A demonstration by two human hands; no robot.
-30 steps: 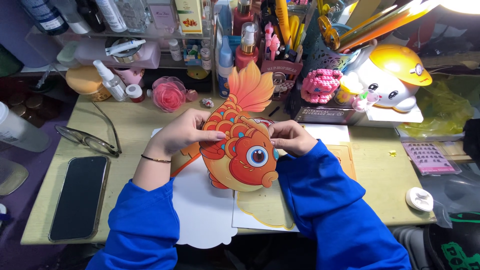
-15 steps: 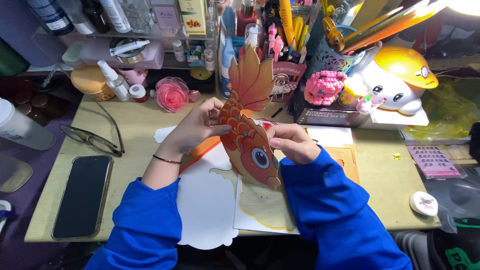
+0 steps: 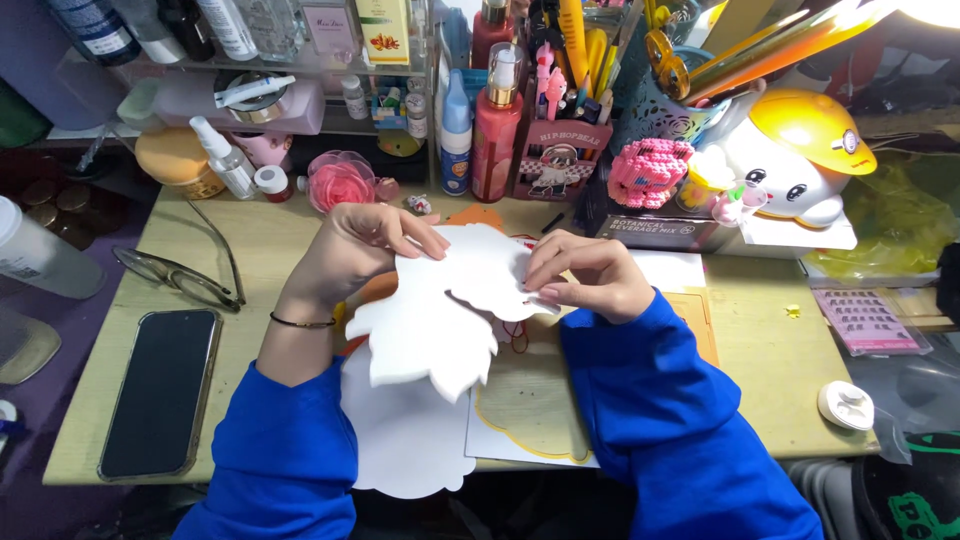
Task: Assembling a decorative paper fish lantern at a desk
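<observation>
Left hand [image 3: 350, 250]: my fingers curled on the white cutout's [image 3: 440, 320] far left edge, gripping it;
Right hand [image 3: 590, 275]: pinches its right edge;
Phone [image 3: 160, 390]: left, flat on desk [image 3: 770, 350].

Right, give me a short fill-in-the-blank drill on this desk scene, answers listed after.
1. Both hands, the left hand and the right hand, hold a foam cutout whose upturned side is plain ____.
2. The black phone lies face up to the ____ of the left hand.
3. The folded glasses rest on the desk just beyond the ____.
4. Both sleeves are ____.

Missing words: white; left; phone; blue
</observation>
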